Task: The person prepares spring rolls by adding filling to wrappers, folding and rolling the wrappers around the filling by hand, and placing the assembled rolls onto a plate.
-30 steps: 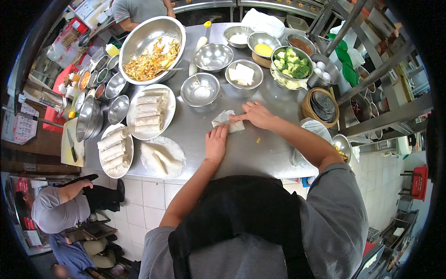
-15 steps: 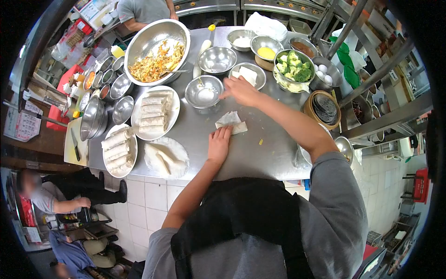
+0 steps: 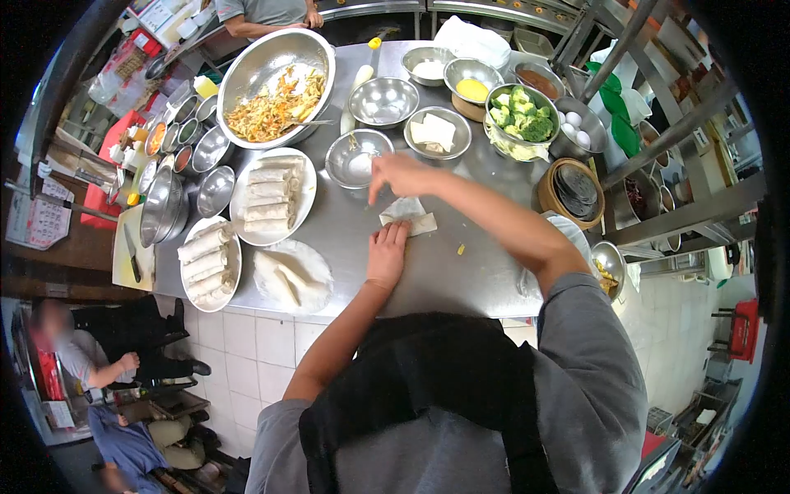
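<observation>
Wrapper [image 3: 421, 222] now under left hand [image 3: 385, 262] alone

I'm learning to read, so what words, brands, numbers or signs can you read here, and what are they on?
None can be read clearly.
White sheet at the left: small marks, too blurred to read.
Papers at the top left: print too small to read.
</observation>
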The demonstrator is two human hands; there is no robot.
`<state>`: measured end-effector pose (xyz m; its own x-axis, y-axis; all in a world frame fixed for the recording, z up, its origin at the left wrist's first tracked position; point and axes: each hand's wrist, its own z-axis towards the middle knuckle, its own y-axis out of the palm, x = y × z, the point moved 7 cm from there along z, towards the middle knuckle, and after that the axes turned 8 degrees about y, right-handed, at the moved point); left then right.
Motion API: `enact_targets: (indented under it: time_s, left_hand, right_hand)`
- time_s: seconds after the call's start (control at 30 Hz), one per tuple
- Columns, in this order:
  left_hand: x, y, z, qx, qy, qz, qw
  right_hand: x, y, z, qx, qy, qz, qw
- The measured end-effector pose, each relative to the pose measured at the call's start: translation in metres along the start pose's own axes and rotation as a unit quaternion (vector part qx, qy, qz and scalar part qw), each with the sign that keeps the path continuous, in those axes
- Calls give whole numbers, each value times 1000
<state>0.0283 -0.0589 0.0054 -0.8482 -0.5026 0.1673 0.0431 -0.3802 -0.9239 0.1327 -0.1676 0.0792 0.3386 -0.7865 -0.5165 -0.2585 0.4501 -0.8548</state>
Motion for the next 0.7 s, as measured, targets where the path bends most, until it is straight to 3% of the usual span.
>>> enact_targets:
  time_s: [0.1,0.2,0.3,0.4,0.5,0.6,0.7]
  left_hand:
    - [0,2,4,-4,1,16,1000]
    - [4,-2,3,5,5,29,1000]
    - [4,-4,2,0,14,38,999]
    - [3,-2,4,-15,12,40,999]
    - [1,-1,2,-9,6,40,999]
    - [0,5,2,-7,6,25,1000]
    - [-1,1,1,-10,7,16,1000]
  right_hand:
    - [16,55,-28,-64,47,-129,988]
    - [9,67,-46,-13,-43,-226,973]
    - [2,62,-45,-20,-51,-286,957]
    - [19,49,-33,39,-11,-356,934]
    - [13,52,-43,-10,-52,-277,959]
    - [26,54,-53,64,-37,-311,947]
    - [1,5,-35,53,-3,-257,965]
